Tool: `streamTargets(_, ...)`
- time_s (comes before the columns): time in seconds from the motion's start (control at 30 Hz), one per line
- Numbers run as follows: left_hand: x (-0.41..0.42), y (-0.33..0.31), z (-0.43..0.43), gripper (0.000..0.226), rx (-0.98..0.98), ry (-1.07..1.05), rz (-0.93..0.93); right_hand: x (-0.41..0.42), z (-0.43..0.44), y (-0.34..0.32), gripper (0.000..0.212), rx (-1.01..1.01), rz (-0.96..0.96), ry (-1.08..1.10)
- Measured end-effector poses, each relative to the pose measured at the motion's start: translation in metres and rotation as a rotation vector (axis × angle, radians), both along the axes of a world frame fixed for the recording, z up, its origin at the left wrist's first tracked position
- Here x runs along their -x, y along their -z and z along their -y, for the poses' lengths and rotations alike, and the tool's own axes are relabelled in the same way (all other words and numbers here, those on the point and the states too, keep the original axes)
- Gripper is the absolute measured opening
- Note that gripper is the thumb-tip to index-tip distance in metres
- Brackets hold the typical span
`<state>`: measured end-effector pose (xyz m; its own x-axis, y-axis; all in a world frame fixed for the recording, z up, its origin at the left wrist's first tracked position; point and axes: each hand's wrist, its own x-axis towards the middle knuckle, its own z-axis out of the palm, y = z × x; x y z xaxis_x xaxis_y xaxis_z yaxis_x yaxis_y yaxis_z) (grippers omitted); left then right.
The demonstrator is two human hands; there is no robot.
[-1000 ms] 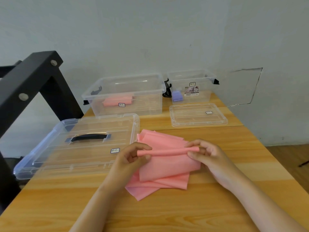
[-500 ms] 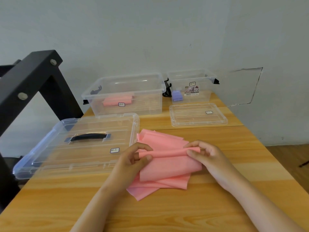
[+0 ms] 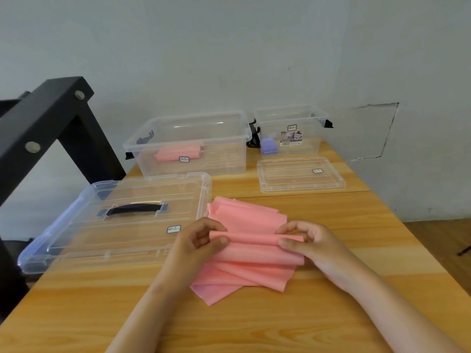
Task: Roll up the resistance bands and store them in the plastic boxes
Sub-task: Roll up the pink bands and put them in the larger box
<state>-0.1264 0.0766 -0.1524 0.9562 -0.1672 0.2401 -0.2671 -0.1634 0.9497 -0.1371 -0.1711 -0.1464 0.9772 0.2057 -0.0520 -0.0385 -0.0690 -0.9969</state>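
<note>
Low at frame centre, with left hand (image 3: 193,242) pinching 1 end of the started roll of the pink resistance band (image 3: 254,254) and right hand (image 3: 317,240) pinching the other, turn both ends together, tight and level, across the folded layers lying on the table (image 3: 331,317).

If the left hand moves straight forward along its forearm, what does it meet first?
The left hand pinches the pink band, whose far folds come first; then perhaps the large clear box.

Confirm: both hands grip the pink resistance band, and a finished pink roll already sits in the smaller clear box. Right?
No. The head view shows the finished pink roll in the larger clear box, not the smaller one. The rest holds.
</note>
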Motion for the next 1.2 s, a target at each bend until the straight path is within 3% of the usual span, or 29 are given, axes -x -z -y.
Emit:
streamTargets(0.27,0.0065,-0.0062,0.0020,0.006,0.020,0.040,0.026,-0.0009,0.0000,0.0002,0.024,-0.047,-0.028,0.005)
streamTargets(0.47,0.0017,-0.0006,0.0020,0.025,0.007,0.005,-0.025,-0.0015,0.0016,0.0004,0.020,-0.053,-0.045,0.032)
streamTargets(0.63,0.0036,-0.0032,-0.0002,0.016,-0.105,0.013,0.035,-0.0016,0.0017,0.0012,0.018,-0.049,-0.020,0.030)
streamTargets(0.77,0.0061,-0.0048,-0.0007,0.008,-0.011,0.067,-0.041,-0.0014,0.0015,0.0017,0.020,-0.047,0.043,0.042)
streamTargets(0.83,0.0055,-0.0045,0.0008,0.002,-0.067,0.033,-0.013,-0.0010,0.0015,0.0021,0.021,-0.042,0.041,0.032)
streamTargets(1.0,0.0027,0.0005,0.0015,0.018,-0.048,0.003,-0.058,-0.0012,0.0006,0.0036,0.020,-0.034,0.034,0.032)
streamTargets(1.2,0.0016,0.0020,0.0030,0.008,-0.074,0.049,-0.082,-0.0021,-0.0003,0.0060,0.016,0.014,0.107,0.057)
